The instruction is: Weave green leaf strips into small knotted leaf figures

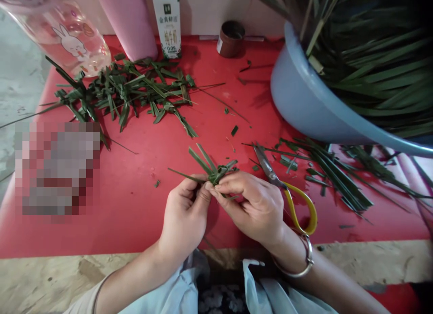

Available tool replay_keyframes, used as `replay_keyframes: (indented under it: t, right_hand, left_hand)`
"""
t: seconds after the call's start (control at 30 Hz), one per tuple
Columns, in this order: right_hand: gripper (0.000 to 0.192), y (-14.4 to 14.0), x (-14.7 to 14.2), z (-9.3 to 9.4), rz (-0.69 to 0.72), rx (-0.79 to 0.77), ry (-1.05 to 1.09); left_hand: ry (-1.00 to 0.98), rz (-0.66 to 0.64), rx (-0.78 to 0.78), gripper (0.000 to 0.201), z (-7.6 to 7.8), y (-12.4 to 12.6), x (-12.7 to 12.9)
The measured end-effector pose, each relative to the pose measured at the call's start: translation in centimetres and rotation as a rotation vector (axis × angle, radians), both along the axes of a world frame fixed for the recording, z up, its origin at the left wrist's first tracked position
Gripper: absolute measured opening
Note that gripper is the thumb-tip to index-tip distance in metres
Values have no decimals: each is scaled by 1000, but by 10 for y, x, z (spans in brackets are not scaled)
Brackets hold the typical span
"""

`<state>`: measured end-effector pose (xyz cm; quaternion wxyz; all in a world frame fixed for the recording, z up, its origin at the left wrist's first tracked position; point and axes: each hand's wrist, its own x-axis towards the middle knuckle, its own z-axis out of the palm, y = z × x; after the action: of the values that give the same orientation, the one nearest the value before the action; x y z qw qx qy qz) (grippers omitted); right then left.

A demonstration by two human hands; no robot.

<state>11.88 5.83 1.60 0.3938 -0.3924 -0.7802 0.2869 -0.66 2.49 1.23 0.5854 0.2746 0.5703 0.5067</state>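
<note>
Between my hands, a small figure woven from green leaf strips [218,172] is held above the red table, with loose strip ends fanning out to the upper left. My left hand [187,205] pinches its lower left side between thumb and fingers. From the right, my right hand [253,203] pinches the woven part, its fingertips close to the left thumb. Scissors [270,172] with yellow handles lie beside my right hand, their blades apart. The underside of the woven leaf figure is hidden by my fingers.
A pile of woven leaf pieces [125,88] lies at the back left, near a clear bottle [74,39], pink cylinder [130,20] and milk carton [167,25]. A brown cup [231,39] stands behind. A blue basin [304,93] holds long leaves; leaf scraps [341,178] lie below it.
</note>
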Motion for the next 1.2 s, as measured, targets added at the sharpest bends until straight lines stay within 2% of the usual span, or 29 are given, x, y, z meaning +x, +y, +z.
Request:
replay_keyframes:
  t: [0.07,0.17,0.27,0.33,0.43,0.6,0.67,0.8,0.93,1.03,1.1,1.2]
  right_hand:
    - [18,-2,0,0,-6,-10,16]
    - [18,-4,-1,-2,-118,-96,99]
    - [14,-5,-2,-3,-202,-226,204]
    - [11,-5,-2,-2,-222,-253,215]
    - [12,-6,0,1,-218,-178,153]
    - [17,-9,1,3,-131,114,29]
    - [17,-8,2,1,-110,135,19]
    - [11,-4,5,-2,-112,50,40]
    - [4,-3,9,3,-54,-69,86]
    - [5,-5,11,9,-35,-72,190]
    - [5,-4,12,15,-101,-94,325]
    - [16,1,13,21,-257,-234,598]
  left_hand:
    - [-27,7,-31,11,0,1,0]
    - [-41,2,-65,14,-1,1,1]
    - [-7,-25,-31,16,-2,0,2]
    - [54,-47,17,16,-3,-2,1]
    - [167,-73,82,16,-5,-4,1]
    - [209,-86,144,19,-9,-5,2]
    - [241,-98,171,19,-11,-4,1]
    - [314,-147,197,19,-10,-1,0]
    - [104,-119,33,29,-6,-2,0]
    - [-97,-87,-35,32,-3,-3,1]
    - [-208,-43,-66,30,-1,-2,0]
    - [-369,66,-97,26,4,2,-2]
